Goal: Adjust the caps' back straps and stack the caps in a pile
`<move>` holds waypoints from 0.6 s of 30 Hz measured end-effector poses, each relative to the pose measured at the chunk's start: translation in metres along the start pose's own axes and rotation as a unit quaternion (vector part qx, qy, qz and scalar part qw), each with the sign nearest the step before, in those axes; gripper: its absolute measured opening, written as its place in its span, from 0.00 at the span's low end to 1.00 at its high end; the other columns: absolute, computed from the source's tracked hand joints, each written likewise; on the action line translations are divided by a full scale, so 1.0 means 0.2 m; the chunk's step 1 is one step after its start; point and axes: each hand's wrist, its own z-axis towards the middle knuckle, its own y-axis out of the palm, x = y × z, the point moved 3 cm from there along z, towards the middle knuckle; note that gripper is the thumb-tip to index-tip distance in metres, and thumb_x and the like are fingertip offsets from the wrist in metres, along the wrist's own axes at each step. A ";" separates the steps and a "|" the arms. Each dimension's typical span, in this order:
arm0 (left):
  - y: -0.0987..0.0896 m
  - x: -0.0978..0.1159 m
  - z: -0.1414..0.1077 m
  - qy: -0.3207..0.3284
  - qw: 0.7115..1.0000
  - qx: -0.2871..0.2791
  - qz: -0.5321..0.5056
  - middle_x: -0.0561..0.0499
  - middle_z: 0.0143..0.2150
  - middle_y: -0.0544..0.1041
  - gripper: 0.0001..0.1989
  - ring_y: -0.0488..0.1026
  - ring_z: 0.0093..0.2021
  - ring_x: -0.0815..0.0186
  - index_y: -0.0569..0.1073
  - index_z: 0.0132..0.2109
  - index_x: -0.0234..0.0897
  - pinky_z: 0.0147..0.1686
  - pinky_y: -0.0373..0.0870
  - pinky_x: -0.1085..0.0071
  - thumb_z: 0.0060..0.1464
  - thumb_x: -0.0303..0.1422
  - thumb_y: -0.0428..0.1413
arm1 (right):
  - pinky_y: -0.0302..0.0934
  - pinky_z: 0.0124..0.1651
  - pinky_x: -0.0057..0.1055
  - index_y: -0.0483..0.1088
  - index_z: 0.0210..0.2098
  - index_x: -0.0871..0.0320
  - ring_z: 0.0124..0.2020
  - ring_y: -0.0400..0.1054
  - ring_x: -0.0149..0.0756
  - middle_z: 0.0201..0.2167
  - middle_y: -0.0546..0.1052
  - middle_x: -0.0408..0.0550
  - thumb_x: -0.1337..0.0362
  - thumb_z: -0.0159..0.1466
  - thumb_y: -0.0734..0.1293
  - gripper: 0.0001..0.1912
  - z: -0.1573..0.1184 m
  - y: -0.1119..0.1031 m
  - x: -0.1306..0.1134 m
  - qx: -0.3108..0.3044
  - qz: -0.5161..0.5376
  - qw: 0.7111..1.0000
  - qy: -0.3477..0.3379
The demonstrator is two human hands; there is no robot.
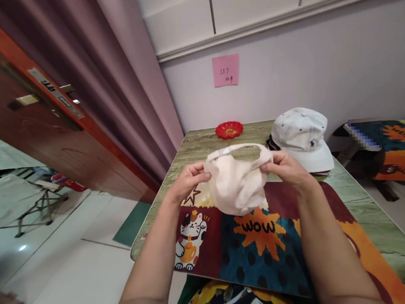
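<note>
Between my two hands hangs a cream baseball cap (238,187), its back opening and strap turned upward and its crown sagging below. My left hand (192,178) pinches the cap's left edge between thumb and fingers. On the other side, my right hand (284,167) grips the right edge the same way. The cap is held above a colourful mat (234,259) printed with a lucky cat and the word "WOW". A white cap (299,135) with a small dark logo rests on other headwear at the table's back right, just beyond my right hand.
A red scalloped dish (229,130) stands at the back of the wood-patterned table (194,143). The wall behind carries a pink note (226,70). At left are a curtain (126,73) and an open wooden door (59,113). Another printed mat (402,147) lies at right.
</note>
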 end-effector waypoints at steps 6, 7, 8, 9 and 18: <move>0.08 0.01 0.04 0.049 0.962 0.137 -0.230 0.48 0.36 0.81 0.19 0.79 0.41 0.58 0.78 0.45 0.38 0.44 0.75 0.64 0.48 0.42 0.67 | 0.67 0.54 0.49 0.72 0.52 0.50 0.58 0.69 0.55 0.50 0.79 0.54 0.35 0.59 0.65 0.32 0.05 0.04 0.04 0.071 0.163 0.984 0.004; 0.10 -0.03 0.06 0.040 0.955 0.157 -0.248 0.48 0.37 0.81 0.18 0.79 0.43 0.56 0.78 0.45 0.38 0.45 0.75 0.62 0.49 0.43 0.65 | 0.67 0.54 0.51 0.71 0.55 0.50 0.60 0.68 0.56 0.51 0.79 0.55 0.33 0.59 0.62 0.35 0.05 0.06 0.05 0.056 0.186 0.981 0.008; 0.12 -0.07 0.08 0.028 0.949 0.172 -0.265 0.47 0.37 0.82 0.17 0.79 0.45 0.54 0.78 0.45 0.38 0.46 0.76 0.61 0.51 0.43 0.63 | 0.66 0.55 0.53 0.71 0.56 0.50 0.61 0.67 0.57 0.51 0.79 0.56 0.30 0.58 0.61 0.38 0.06 0.09 0.05 0.039 0.218 0.975 0.010; 0.14 -0.11 0.10 0.012 0.942 0.183 -0.280 0.46 0.38 0.82 0.17 0.79 0.47 0.53 0.78 0.45 0.37 0.46 0.77 0.59 0.53 0.43 0.62 | 0.66 0.55 0.54 0.71 0.56 0.51 0.61 0.66 0.58 0.50 0.79 0.57 0.28 0.57 0.61 0.41 0.06 0.12 0.06 0.024 0.257 0.966 0.009; 0.32 -0.23 0.12 0.009 0.866 0.147 -0.479 0.43 0.56 0.80 0.32 0.69 0.65 0.51 0.77 0.57 0.35 0.67 0.62 0.54 0.62 0.56 0.49 | 0.66 0.61 0.46 0.78 0.43 0.51 0.50 0.77 0.45 0.38 0.84 0.43 0.54 0.61 0.68 0.14 0.08 0.27 0.15 0.098 0.515 0.851 0.034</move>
